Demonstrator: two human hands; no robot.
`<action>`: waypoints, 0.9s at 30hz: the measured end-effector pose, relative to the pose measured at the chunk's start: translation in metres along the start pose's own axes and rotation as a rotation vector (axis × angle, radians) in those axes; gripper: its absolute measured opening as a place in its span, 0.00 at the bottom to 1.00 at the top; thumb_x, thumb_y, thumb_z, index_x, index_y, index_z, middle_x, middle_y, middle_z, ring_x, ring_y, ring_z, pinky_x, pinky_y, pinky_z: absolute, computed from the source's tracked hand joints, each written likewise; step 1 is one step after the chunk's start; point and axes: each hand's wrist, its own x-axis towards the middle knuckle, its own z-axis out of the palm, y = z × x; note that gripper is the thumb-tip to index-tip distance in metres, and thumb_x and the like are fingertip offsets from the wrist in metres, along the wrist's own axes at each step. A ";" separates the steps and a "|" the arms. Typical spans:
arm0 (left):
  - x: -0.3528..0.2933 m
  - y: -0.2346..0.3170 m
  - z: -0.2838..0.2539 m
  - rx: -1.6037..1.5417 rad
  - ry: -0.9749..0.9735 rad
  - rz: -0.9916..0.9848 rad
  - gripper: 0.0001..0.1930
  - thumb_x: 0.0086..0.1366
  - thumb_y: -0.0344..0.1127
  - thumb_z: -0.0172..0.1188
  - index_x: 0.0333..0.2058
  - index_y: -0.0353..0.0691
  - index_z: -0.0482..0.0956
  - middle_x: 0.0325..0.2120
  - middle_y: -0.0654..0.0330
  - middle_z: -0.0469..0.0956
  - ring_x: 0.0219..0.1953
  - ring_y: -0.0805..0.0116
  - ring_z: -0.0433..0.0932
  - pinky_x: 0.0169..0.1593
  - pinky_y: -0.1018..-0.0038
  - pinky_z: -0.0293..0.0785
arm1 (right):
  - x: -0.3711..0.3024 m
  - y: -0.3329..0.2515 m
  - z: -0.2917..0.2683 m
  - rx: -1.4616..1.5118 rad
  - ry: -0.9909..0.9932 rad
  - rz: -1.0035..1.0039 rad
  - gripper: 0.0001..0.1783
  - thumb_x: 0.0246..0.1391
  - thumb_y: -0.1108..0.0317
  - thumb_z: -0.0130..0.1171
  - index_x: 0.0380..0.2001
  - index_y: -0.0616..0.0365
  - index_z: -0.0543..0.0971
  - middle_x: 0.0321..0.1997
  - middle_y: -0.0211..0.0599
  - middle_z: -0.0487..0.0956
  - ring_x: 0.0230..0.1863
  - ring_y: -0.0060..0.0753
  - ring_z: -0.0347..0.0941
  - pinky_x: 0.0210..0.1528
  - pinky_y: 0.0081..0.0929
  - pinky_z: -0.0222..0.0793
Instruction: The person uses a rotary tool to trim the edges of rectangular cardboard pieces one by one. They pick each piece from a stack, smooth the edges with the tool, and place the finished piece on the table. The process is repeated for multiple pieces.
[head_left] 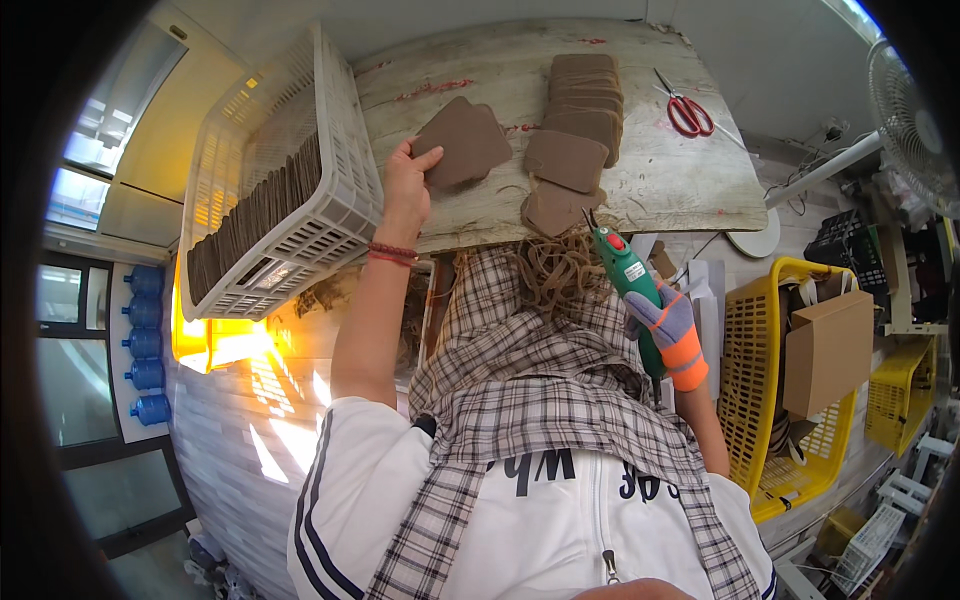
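Note:
My left hand (408, 185) pinches brown flat pieces (465, 145) with rounded corners at their left edge, above the worktable (440, 215). At least two corners show, so they seem to overlap. In my right hand (668, 328), which wears a grey and orange glove, is a green handheld power tool (625, 265) with a red button. Its thin dark tip points up and left, close to a brown piece (560, 207) at the table's front edge. Behind that, similar brown pieces (585, 120) lie in an overlapping row. Curly brown trimmings (560, 275) are heaped on my checked apron (540, 370).
Red-handled scissors (690, 116) lie at the table's right. On the left stands a white plastic basket (345, 150) packed with upright brown pieces (265, 215). A yellow basket (750, 370) with a cardboard box (828, 350) is at my right, below a fan (905, 125).

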 end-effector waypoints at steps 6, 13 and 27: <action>0.052 -0.002 -0.006 0.419 0.304 0.209 0.16 0.58 0.24 0.58 0.46 0.35 0.70 0.43 0.54 0.74 0.46 0.60 0.71 0.53 0.66 0.66 | -0.003 0.004 -0.005 0.016 0.033 -0.001 0.16 0.51 0.61 0.63 0.33 0.63 0.73 0.20 0.32 0.76 0.16 0.20 0.71 0.19 0.19 0.67; -0.012 -0.035 0.035 1.288 -0.184 0.771 0.25 0.51 0.38 0.66 0.48 0.40 0.73 0.43 0.56 0.71 0.45 0.54 0.68 0.50 0.60 0.62 | -0.007 0.020 -0.014 0.056 0.092 0.013 0.17 0.50 0.62 0.64 0.35 0.64 0.73 0.20 0.32 0.76 0.17 0.21 0.72 0.18 0.18 0.67; -0.021 -0.106 0.040 1.027 -0.276 0.442 0.07 0.54 0.28 0.59 0.33 0.35 0.78 0.33 0.56 0.72 0.35 0.61 0.74 0.39 0.68 0.71 | -0.011 0.031 -0.017 0.055 0.124 0.045 0.17 0.50 0.62 0.64 0.36 0.64 0.73 0.20 0.33 0.75 0.17 0.23 0.72 0.17 0.19 0.68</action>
